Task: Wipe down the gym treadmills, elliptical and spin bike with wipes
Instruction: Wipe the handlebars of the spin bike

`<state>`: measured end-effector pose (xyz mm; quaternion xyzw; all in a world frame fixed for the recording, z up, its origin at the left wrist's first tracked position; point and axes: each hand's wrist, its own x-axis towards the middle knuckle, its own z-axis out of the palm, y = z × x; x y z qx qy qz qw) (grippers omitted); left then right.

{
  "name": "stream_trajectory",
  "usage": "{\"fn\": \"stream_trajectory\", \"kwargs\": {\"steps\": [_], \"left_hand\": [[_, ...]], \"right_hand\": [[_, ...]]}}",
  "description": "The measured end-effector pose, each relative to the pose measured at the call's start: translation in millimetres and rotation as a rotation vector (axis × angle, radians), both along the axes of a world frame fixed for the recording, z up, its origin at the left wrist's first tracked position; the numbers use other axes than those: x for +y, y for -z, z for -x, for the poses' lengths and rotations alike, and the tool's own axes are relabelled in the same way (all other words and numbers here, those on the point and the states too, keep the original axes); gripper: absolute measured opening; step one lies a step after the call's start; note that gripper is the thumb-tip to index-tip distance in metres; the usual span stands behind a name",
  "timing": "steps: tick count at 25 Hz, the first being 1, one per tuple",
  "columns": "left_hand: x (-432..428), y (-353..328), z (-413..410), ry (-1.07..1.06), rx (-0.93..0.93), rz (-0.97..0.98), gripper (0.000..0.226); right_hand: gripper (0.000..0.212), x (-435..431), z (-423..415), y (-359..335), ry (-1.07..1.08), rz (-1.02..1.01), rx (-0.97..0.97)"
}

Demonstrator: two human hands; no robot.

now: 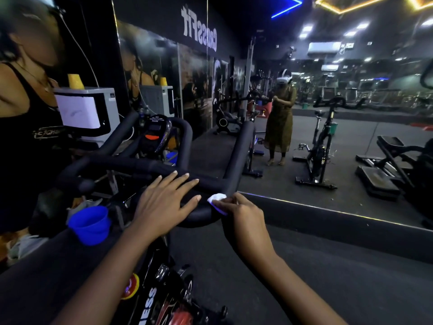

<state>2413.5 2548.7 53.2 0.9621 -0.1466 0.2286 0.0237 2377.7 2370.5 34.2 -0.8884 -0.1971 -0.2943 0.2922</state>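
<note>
Head view: the wipe (217, 198) looks soft and light — likely best bunched under the fingertips. The right hand (243, 214) pinches it against the spin bike's handlebar (201, 213), just right of the left hand (164, 198), which rests flat, fingers straight, on the bar.

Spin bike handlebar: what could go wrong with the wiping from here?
1. The wipe, a small wad pinched by the right hand at one bend, may miss much of the handlebar.
2. The left hand lies flat on the bar and may hide an unwiped stretch.
3. The left forearm could knock the blue cup nearby.
</note>
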Motion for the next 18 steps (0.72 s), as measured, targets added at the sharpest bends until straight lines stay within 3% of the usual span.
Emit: {"fn": "stream_trajectory", "kwargs": {"steps": [7, 13, 18], "left_hand": [[7.5, 24.0, 62.8, 0.020, -0.044, 0.326, 0.075], [12.3, 97.7, 197.2, -0.253, 0.114, 0.405, 0.082], [12.7, 167.4, 337.5, -0.561, 0.338, 0.506, 0.085]], "right_hand": [[0.034, -17.5, 25.5, -10.0, -0.250, -0.233, 0.113], [0.019, -8.5, 86.4, 34.8, -0.444, -0.188, 0.318], [0.018, 17.4, 159.3, 87.8, -0.631, -0.101, 0.500]]}}
